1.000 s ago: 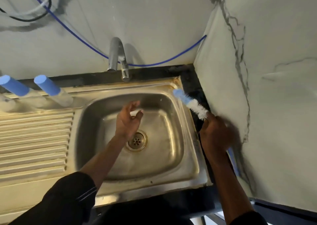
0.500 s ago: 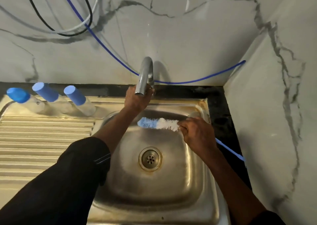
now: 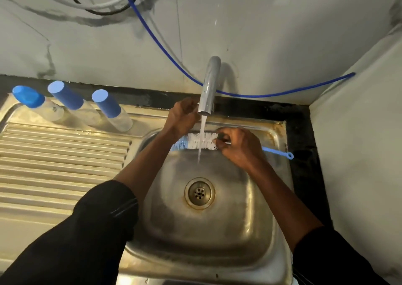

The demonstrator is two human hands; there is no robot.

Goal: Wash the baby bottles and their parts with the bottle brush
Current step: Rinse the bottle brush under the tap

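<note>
Three clear baby bottles with blue caps (image 3: 108, 113) stand in a row at the back of the steel draining board, left of the basin. My right hand (image 3: 237, 148) grips the bottle brush (image 3: 201, 140) by its blue handle, holding the white bristles level under the running water. The handle's looped end (image 3: 289, 155) sticks out to the right over the sink rim. My left hand (image 3: 182, 116) is up beside the tap spout (image 3: 208, 89), fingers curled against it; what it touches behind the spout is hidden.
The steel sink (image 3: 217, 219) has a drain (image 3: 199, 193) at its middle. A ribbed draining board (image 3: 54, 160) lies to the left. Marble walls close in behind and on the right, with a blue hose (image 3: 165, 50) and cables hanging across the back wall.
Water now runs from the tap onto the brush bristles. My right hand brought the brush from the sink's right edge to under the spout, and my left hand rose from the basin to the tap.
</note>
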